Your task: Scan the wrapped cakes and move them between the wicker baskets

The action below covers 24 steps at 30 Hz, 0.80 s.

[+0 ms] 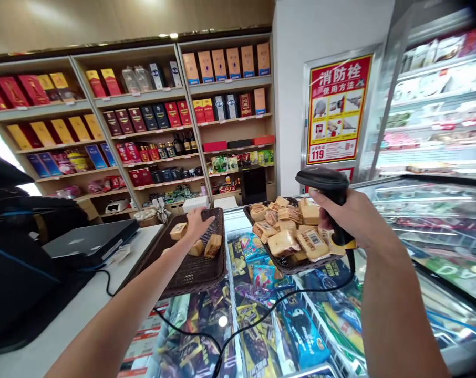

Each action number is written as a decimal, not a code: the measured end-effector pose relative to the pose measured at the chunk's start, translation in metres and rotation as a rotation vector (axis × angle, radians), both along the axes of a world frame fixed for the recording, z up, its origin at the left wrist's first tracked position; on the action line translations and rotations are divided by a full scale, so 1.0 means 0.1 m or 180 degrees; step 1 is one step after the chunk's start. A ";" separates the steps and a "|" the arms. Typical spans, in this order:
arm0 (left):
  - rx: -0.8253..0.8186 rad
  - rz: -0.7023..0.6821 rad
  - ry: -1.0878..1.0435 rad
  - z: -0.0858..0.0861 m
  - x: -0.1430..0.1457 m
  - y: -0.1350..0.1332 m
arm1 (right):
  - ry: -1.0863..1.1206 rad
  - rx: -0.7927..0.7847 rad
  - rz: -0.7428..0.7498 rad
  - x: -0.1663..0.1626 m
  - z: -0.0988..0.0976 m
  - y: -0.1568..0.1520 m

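My right hand (354, 215) grips a black barcode scanner (324, 181), its fingers wrapped round the handle. The scanner is above a dark woven basket (293, 269) heaped with small wrapped packs of what look like wafers or biscuits (283, 242), some with barcode labels. My left hand (198, 224) reaches over a second brown woven basket (190, 275), thumb and fingers apart, with nothing visible in them. In that basket lie a few similar packs (213, 245), partly hidden by my left forearm. The scanner's black cable (277, 303) loops down across the glass.
Both baskets rest on a glass-topped freezer (222, 336) full of colourful packets. A white counter (84, 299) with black equipment (90, 241) stands left. Boxed goods fill the shelves (155, 107) behind. A lit chiller (435, 100) and red poster (340, 107) are at right.
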<state>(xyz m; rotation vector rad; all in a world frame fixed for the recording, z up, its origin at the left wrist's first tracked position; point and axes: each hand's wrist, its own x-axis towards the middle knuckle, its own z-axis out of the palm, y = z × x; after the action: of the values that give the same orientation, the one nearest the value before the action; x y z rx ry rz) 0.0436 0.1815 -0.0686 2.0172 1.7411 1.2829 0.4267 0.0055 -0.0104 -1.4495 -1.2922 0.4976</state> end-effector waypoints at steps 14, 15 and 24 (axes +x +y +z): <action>-0.2000 -0.1201 -0.0376 -0.09 1.58 -0.07 | -0.0367 -0.0830 0.1041 -0.05 0.01 0.17; -0.2216 -0.1178 -0.0463 -0.13 1.57 -0.09 | -0.0344 -0.0917 0.1139 -0.08 -0.02 0.20; -0.2322 -0.1435 -0.1834 0.08 1.42 -0.20 | 0.0369 -0.0890 0.1162 -0.17 -0.09 0.33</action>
<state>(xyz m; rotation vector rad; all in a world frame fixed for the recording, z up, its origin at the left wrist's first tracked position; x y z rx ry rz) 0.1859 0.1617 -0.0604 1.3275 1.1465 0.7939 0.4096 0.0389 -0.0199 -1.3873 -1.4413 1.0242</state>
